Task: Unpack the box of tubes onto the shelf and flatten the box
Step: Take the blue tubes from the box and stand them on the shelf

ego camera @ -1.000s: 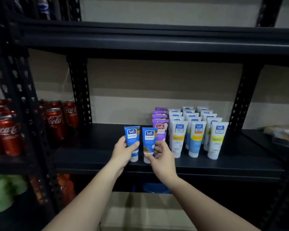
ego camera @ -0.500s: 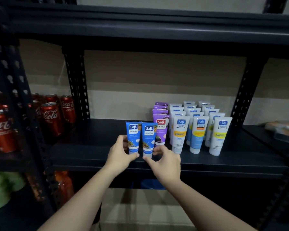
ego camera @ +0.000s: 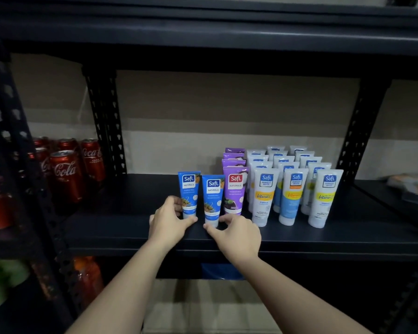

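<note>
Two blue Safi tubes stand cap-down at the front of the black shelf (ego camera: 130, 227). My left hand (ego camera: 168, 224) pinches the white cap of the left blue tube (ego camera: 189, 189) between thumb and fingers. My right hand (ego camera: 235, 233) pinches the cap of the right blue tube (ego camera: 212, 196), which stands slightly nearer to me. Right beside them runs a row of purple tubes (ego camera: 235, 189), then several rows of white tubes (ego camera: 290, 189). A tan cardboard surface (ego camera: 210, 307) shows below the shelf between my forearms; I cannot tell whether it is the box.
Red cola cans (ego camera: 65, 174) fill the neighbouring shelf bay on the left, behind a perforated black upright (ego camera: 106, 121). Another upright (ego camera: 362, 126) stands right of the white tubes. An upper shelf board (ego camera: 203, 32) hangs overhead. Wrapped packets (ego camera: 410, 186) lie at far right.
Both hands have slid down from the tubes' bodies to their caps. The two blue tubes now stand on the shelf, the right one a little forward of the left.
</note>
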